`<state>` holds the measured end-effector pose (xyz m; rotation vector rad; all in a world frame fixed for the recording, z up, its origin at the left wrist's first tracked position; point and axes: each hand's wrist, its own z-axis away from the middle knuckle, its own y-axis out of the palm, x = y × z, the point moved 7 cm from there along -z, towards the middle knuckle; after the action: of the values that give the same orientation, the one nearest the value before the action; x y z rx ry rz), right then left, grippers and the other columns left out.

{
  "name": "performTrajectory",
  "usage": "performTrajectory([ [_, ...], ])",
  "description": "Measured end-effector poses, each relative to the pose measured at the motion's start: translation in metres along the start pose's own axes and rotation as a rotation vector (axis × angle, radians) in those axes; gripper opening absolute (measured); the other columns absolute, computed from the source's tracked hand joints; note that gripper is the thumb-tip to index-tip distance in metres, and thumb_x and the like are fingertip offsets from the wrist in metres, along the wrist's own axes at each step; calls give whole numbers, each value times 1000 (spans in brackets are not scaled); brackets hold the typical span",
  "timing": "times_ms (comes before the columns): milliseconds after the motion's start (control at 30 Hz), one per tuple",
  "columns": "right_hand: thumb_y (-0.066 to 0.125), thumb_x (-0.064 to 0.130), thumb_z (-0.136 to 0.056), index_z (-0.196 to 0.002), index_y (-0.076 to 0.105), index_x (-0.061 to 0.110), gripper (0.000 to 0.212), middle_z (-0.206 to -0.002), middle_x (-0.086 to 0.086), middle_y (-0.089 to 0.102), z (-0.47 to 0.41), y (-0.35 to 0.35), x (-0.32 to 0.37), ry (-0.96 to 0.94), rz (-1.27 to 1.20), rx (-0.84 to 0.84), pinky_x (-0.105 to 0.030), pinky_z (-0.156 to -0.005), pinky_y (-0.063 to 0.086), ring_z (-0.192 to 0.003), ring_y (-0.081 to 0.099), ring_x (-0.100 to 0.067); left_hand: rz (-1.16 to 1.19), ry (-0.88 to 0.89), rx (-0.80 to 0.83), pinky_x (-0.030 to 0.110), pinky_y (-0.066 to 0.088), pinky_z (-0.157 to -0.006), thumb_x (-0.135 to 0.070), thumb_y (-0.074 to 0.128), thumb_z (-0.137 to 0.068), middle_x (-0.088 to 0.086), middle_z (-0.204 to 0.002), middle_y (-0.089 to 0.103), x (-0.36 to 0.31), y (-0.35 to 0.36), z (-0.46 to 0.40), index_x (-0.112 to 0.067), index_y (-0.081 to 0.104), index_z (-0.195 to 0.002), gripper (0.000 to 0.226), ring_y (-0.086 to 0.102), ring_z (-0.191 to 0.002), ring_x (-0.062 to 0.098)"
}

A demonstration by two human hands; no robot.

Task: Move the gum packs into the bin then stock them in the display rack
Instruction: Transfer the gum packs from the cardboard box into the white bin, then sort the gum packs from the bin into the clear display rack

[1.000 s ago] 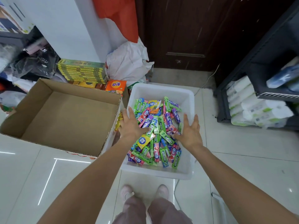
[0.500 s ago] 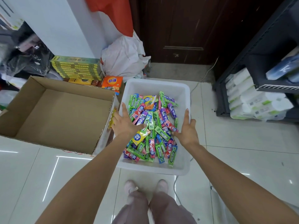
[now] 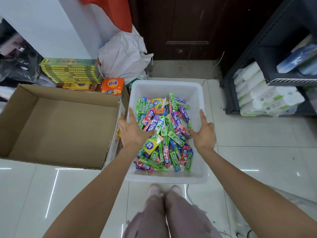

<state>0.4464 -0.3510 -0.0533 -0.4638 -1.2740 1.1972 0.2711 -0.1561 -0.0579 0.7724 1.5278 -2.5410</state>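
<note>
The gum packs (image 3: 163,133) lie heaped in the white plastic bin (image 3: 197,93) on the floor; the cardboard box (image 3: 60,127) beside it looks empty, so stocking remains. Left hand (image 3: 134,133) and right hand (image 3: 204,133) reach to the bin's sides, fingers spread, seemingly gripping nothing yet. Packs are slim, glossy, colourful sticks.

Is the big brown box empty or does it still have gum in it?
Empty. The cardboard box stands open and its bare brown bottom shows, with no packs inside. The gum packs lie piled in the white bin.
</note>
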Motion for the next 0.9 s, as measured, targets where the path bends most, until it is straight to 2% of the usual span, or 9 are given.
performTrajectory([
  [100, 59, 25, -91, -148, 17, 36, 71, -110, -13, 48, -4, -5, 2, -22, -19, -35, -28, -64, 40, -79, 50, -20, 11, 13, -6, 41, 40, -98, -57, 81, -57, 19, -127, 31, -3, -5, -1, -29, -2, -150, 127, 37, -121, 34],
  [200, 47, 9, -95, -147, 25, 31, 61, -103, -14, 51, -11, -15, 1, -50, -63, -77, -28, -65, 40, -74, 47, -18, 16, 21, 1, 40, 36, -102, -56, 80, -60, 22, -130, 31, -12, -10, -3, -26, 0, -150, 124, 32, -125, 35],
  [367, 43, 2, -93, -145, 31, 29, 60, -88, -11, 48, -26, -47, 1, -98, -108, -141, -28, -63, 37, -70, 48, -21, 66, 65, -20, 43, 36, -102, -51, 81, -62, 24, -129, 34, -45, -23, -1, -23, 5, -150, 119, 31, -126, 37],
  [600, 46, 1, -90, -144, 33, 30, 62, -85, -16, 58, -67, -113, -18, -83, -170, -204, -31, -61, 42, -69, 54, -27, 7, 93, -63, 43, 40, -95, -50, 80, -64, 22, -129, 34, -135, -28, 12, -25, 5, -150, 117, 34, -123, 35],
  [700, 46, 0, -90, -144, 35, 30, 63, -89, -18, 61, -92, -149, -33, -77, -212, -223, -32, -61, 46, -68, 55, -27, 0, 111, -86, 43, 36, -99, -50, 80, -64, 24, -133, 32, -182, -18, 15, -24, 6, -150, 117, 33, -125, 37],
  [800, 47, 0, -90, -144, 36, 29, 62, -88, -17, 63, -126, -190, -52, -99, -212, -241, -31, -60, 44, -67, 54, -26, -5, 122, -103, 45, 37, -99, -51, 80, -64, 24, -134, 32, -236, -2, 19, -24, 6, -150, 116, 31, -127, 38],
  [900, 49, 2, -90, -144, 36, 29, 61, -96, -13, 62, -161, -237, -70, -124, -185, -254, -31, -62, 44, -74, 57, -28, 35, 132, -124, 45, 39, -99, -51, 81, -63, 23, -131, 34, -291, 18, 24, -24, 6, -149, 117, 34, -125, 37],
])
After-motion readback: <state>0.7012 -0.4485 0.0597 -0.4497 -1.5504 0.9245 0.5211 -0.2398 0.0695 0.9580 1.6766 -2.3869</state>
